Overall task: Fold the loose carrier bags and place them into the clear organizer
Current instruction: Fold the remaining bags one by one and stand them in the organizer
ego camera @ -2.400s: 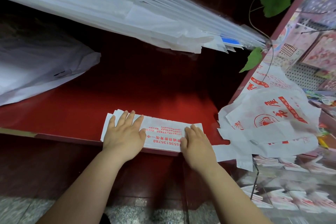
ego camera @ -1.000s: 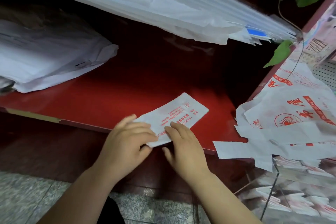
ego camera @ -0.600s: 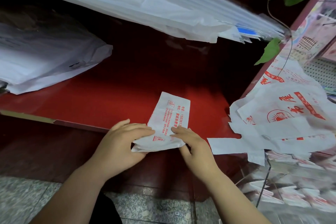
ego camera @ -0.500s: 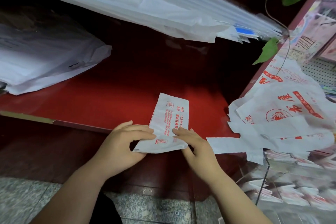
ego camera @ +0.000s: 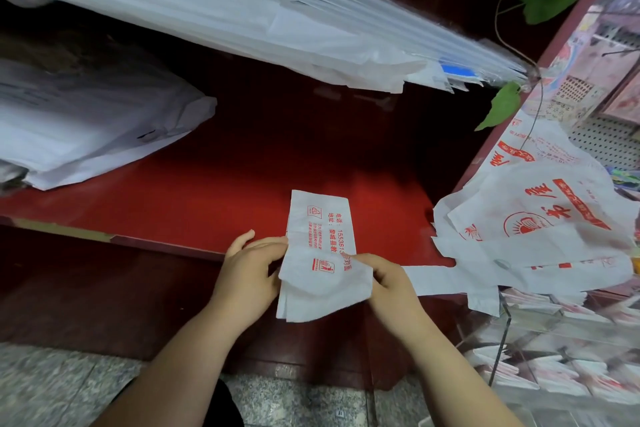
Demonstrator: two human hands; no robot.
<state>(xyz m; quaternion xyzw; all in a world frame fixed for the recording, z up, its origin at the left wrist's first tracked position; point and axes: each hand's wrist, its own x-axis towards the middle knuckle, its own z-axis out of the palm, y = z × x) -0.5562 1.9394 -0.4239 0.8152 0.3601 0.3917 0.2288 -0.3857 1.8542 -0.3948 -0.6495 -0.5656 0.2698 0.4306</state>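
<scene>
A white carrier bag with red print [ego camera: 320, 239], folded into a narrow strip, lies lengthwise away from me on the red shelf [ego camera: 207, 198]. Its near end hangs over the shelf's front edge and is curled up. My left hand [ego camera: 247, 274] pinches that end from the left, and my right hand [ego camera: 388, 282] pinches it from the right. A heap of loose printed carrier bags [ego camera: 533, 229] lies at the right. Below it stands the clear organizer [ego camera: 507, 333], holding several folded bags.
Stacks of white and clear plastic bags [ego camera: 242, 7] overhang the back of the shelf. Another white pile [ego camera: 86, 128] sits at the left. A green vine leaf [ego camera: 500, 107] hangs at the right beside a display rack. Speckled floor shows below.
The strip lay crosswise under both flat hands. It has been turned to point away from me, and both hands now pinch and curl up its near end.
</scene>
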